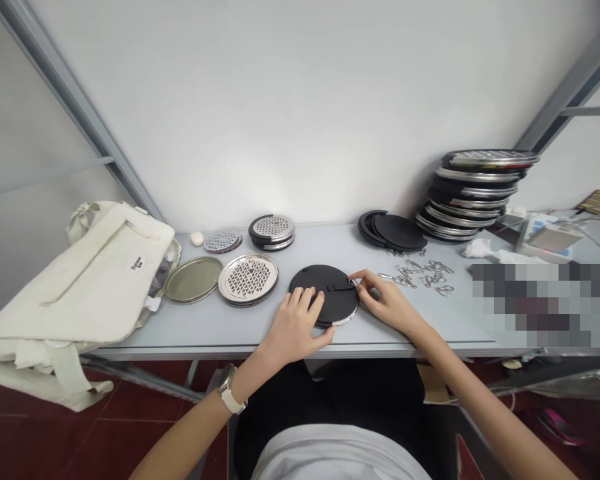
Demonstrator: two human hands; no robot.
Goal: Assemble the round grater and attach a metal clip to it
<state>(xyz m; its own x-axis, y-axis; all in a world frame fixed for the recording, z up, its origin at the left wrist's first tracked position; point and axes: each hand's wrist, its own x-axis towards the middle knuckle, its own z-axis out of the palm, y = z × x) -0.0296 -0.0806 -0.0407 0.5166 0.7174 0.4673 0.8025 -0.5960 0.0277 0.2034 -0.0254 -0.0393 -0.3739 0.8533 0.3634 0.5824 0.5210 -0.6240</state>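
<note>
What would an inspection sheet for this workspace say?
Surface: grey table, right end partly pixelated.
Job's things: black disc before the person; loose metal clips to its right; perforated metal plate to its left.
Clutter: cream bag at left; crumpled white tissue at right.
Hands: left hand lies on the disc; right hand pinches a small metal piece at its edge.
Cables: pale cable at far right.
Surroundings: white wall, grey metal frame, red floor.

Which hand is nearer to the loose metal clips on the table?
Right: the right hand is close beside the metal clips; the left hand is farther left, on the black disc.
</note>
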